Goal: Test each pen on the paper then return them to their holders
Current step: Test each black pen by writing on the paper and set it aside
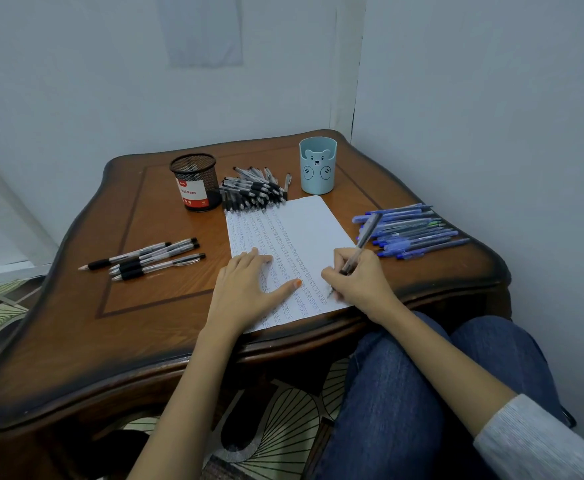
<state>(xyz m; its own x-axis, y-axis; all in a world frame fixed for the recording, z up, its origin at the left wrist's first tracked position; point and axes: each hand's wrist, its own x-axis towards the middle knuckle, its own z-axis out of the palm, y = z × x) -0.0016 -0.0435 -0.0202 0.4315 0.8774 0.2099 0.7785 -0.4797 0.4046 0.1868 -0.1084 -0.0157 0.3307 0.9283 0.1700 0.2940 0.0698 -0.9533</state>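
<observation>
A white sheet of paper [304,233] covered in rows of small pen marks lies on the wooden table [145,306]. My left hand [245,289] rests flat on the sheet's near left part. My right hand [360,282] grips a blue pen [363,237], its tip touching the paper near the bottom right corner. A black mesh holder [195,181] stands at the back left, a light blue bear holder [317,166] at the back right. A pile of black pens [252,192] lies between them.
Several blue pens [412,230] lie in a heap at the table's right edge. Several black pens [148,259] lie on the left of the table. Walls close the corner behind and to the right. My knees in jeans [422,375] are under the table's near edge.
</observation>
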